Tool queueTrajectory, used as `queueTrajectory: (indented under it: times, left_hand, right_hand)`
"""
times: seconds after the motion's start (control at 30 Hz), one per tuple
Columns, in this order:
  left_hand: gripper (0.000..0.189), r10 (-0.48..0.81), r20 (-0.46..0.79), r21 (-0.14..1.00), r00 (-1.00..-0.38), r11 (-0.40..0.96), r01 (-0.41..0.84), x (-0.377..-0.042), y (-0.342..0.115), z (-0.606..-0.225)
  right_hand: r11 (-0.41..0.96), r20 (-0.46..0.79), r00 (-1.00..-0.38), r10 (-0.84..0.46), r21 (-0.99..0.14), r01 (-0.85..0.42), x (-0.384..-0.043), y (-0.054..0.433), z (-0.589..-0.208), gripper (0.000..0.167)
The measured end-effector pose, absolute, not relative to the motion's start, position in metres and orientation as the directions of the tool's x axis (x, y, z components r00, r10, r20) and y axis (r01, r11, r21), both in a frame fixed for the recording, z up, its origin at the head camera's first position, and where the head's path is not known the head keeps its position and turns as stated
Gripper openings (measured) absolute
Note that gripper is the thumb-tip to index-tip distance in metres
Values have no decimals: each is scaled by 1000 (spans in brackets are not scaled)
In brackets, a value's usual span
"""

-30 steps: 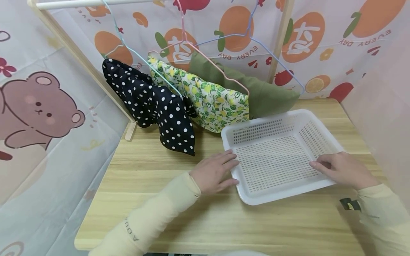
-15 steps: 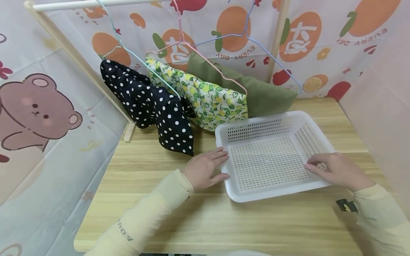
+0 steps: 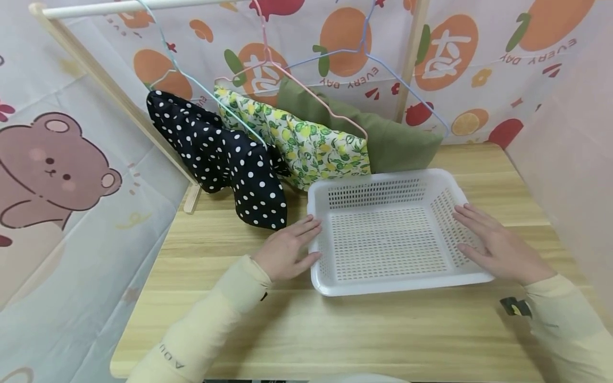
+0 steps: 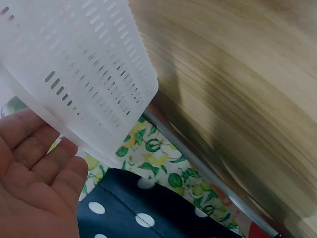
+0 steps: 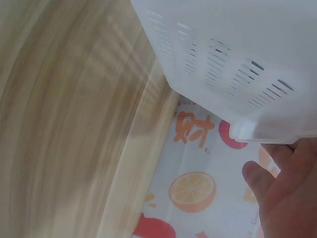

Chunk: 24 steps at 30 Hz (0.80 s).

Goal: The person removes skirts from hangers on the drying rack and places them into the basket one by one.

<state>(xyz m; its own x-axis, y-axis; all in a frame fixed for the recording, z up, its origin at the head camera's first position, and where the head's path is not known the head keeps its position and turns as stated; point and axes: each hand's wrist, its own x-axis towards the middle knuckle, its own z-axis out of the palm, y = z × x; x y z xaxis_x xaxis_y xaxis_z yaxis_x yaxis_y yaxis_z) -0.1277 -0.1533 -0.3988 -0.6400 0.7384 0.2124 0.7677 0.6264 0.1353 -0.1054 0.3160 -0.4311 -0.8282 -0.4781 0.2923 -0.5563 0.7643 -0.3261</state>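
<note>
A white plastic basket [image 3: 390, 239] with slotted walls sits on the wooden table, and nothing lies in it. My left hand [image 3: 289, 249] touches its left rim with fingers fairly straight. On the right side, my right hand [image 3: 500, 247] rests at the rim, its fingers extended over the edge. In the left wrist view the fingers [image 4: 47, 158] lie against the outside of the basket [image 4: 84, 59] rim. The right wrist view shows the hand [image 5: 290, 193] just by the rim of the basket [image 5: 233, 59].
Behind the basket hang a black polka-dot cloth [image 3: 220, 154], a lemon-print cloth [image 3: 306, 143] and an olive green cloth [image 3: 402, 141] on wire hangers. A white rail [image 3: 110, 7] on wooden posts bears them. The wooden table [image 3: 383, 340] extends in front.
The basket has slid left and turned slightly, now squarer to the table's front edge. My left hand moved left with it. My right hand's curled fingers have straightened.
</note>
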Motion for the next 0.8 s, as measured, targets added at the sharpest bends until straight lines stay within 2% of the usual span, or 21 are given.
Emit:
queueTrajectory:
  times: [0.27, 0.5, 0.8]
  left_hand:
    - [57, 705, 248, 171, -664, 643, 746, -129, -166, -402]
    - [56, 663, 245, 136, -707, 698, 703, -129, -185, -406]
    - [35, 677, 452, 5, -581, 650, 760, -125, -201, -413]
  right_hand:
    - [764, 261, -821, -508, -303, -570, -110, 309, -429, 67]
    - [775, 255, -818, -516, -267, -572, -116, 297, -431, 70]
    - [782, 220, -837, -501, -300, -547, -121, 284, -436, 81]
